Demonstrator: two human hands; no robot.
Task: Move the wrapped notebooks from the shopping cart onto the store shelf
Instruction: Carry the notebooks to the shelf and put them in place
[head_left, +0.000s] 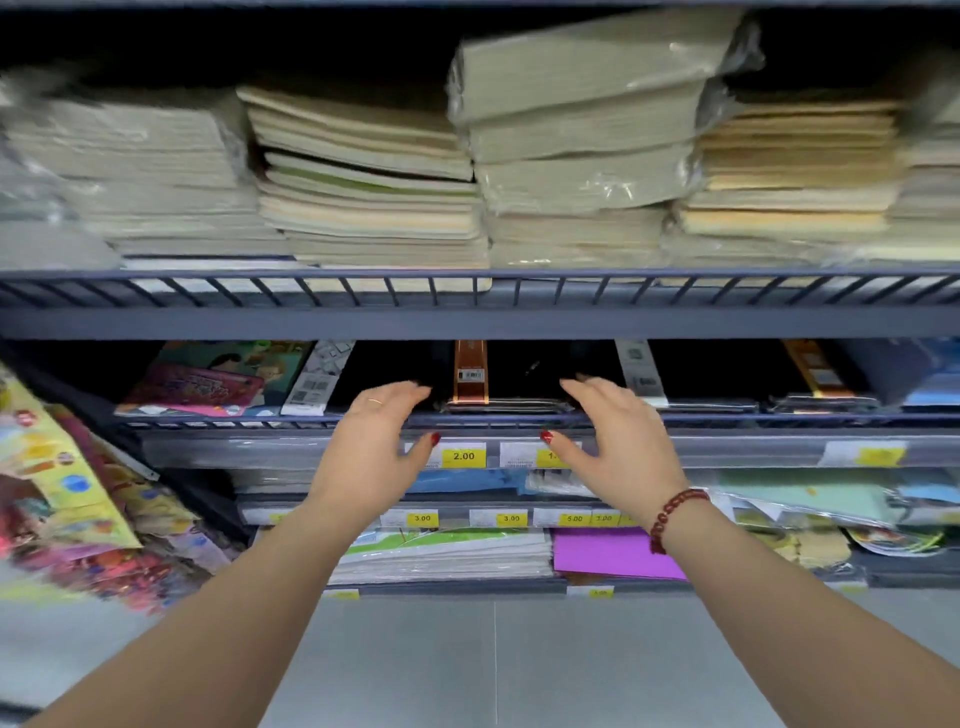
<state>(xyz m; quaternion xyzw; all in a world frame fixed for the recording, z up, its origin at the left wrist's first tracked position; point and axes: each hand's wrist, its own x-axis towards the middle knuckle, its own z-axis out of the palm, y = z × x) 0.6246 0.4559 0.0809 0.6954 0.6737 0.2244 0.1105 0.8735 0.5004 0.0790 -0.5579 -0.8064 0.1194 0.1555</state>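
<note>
Notebooks (503, 402) in dark wrapping lie in a low stack on the middle shelf (519, 420), an orange band across them. Left hand (378, 435) and right hand (613, 434) hover either side, fingers spread, gripping nothing, above yellow price tags (463, 456).

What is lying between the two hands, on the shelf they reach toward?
In the head view, between the left hand and the right hand lies a low stack of dark notebooks with an orange band, behind the shelf rail.

Bright, even light; shelf recesses dark; edges blurred and bowed; plastic wrap glares.
</note>
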